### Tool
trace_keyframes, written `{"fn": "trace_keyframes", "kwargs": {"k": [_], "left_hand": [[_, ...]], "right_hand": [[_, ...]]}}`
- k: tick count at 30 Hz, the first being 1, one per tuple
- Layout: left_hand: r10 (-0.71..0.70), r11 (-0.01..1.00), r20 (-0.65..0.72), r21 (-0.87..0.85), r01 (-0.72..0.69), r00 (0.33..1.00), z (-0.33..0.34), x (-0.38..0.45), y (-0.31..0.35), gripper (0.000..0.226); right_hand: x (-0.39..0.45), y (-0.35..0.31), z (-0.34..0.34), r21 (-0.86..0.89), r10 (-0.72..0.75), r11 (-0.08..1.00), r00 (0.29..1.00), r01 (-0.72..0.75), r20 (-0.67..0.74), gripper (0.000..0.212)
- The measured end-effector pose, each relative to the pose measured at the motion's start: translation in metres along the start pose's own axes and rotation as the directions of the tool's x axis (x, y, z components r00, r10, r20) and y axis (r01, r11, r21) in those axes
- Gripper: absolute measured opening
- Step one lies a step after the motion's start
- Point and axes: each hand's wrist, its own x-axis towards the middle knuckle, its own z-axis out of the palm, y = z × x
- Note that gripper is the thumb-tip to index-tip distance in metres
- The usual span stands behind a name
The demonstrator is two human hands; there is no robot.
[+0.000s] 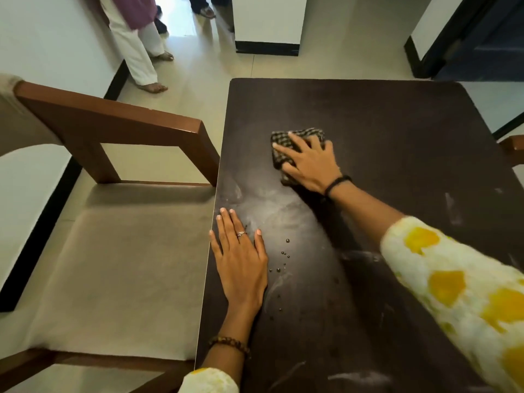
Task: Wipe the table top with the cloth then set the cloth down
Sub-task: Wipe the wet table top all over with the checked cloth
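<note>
A dark brown table top [397, 131] fills the right half of the view, with pale dusty smears and several small water drops [283, 259] near its left side. A black-and-white checked cloth [300, 136] lies folded near the table's middle. My right hand [309, 163] presses flat on the cloth, fingers spread over it, covering most of it. My left hand [241, 265] rests flat and empty on the table's left edge, fingers apart.
A wooden armchair [113, 131] with a beige seat cushion stands tight against the table's left edge. A person in white trousers [139, 52] stands on the tiled floor at the back left. Another chair's arm [513, 146] shows at the right edge.
</note>
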Motion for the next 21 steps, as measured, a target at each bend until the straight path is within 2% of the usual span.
{"fn": "trace_keyframes", "kwargs": {"k": [1, 3, 7, 11, 13, 17, 19, 21], "left_hand": [[0.0, 1.0, -0.003, -0.001, 0.0, 1.0, 0.0, 0.0, 0.001, 0.064], [-0.005, 1.0, -0.003, -0.006, 0.005, 1.0, 0.001, 0.0, 0.0, 0.063], [0.0, 1.0, 0.005, 0.011, 0.0, 1.0, 0.002, 0.0, -0.003, 0.063], [0.01, 1.0, 0.011, 0.007, -0.01, 1.0, 0.002, 0.0, -0.003, 0.063], [0.006, 1.0, 0.018, 0.002, -0.006, 1.0, 0.002, 0.0, -0.002, 0.063], [-0.002, 1.0, 0.032, 0.002, 0.002, 0.999, 0.0, 0.001, -0.001, 0.064], [-0.008, 1.0, 0.04, 0.014, 0.007, 0.999, 0.0, 0.0, 0.0, 0.064], [-0.008, 1.0, 0.037, 0.023, 0.007, 0.999, -0.001, 0.0, -0.001, 0.064]], "right_hand": [[0.014, -0.011, -0.002, 0.008, 0.049, 0.999, 0.999, -0.049, 0.002, 0.053], [0.034, -0.047, -0.004, 0.037, 0.052, 0.998, 0.999, -0.053, 0.005, 0.052], [0.022, -0.105, 0.0, 0.032, -0.141, 0.99, 0.99, 0.141, 0.017, 0.053], [-0.02, -0.082, 0.005, -0.008, -0.257, 0.966, 0.966, 0.257, 0.02, 0.054], [-0.031, -0.046, 0.007, -0.007, -0.17, 0.985, 0.985, 0.171, 0.015, 0.058], [-0.022, -0.009, 0.004, 0.044, 0.16, 0.986, 0.987, -0.161, 0.035, 0.051], [-0.008, -0.031, 0.003, 0.057, 0.197, 0.979, 0.98, -0.198, 0.019, 0.052], [0.006, -0.069, 0.003, 0.08, 0.131, 0.988, 0.991, -0.132, 0.017, 0.053]]}}
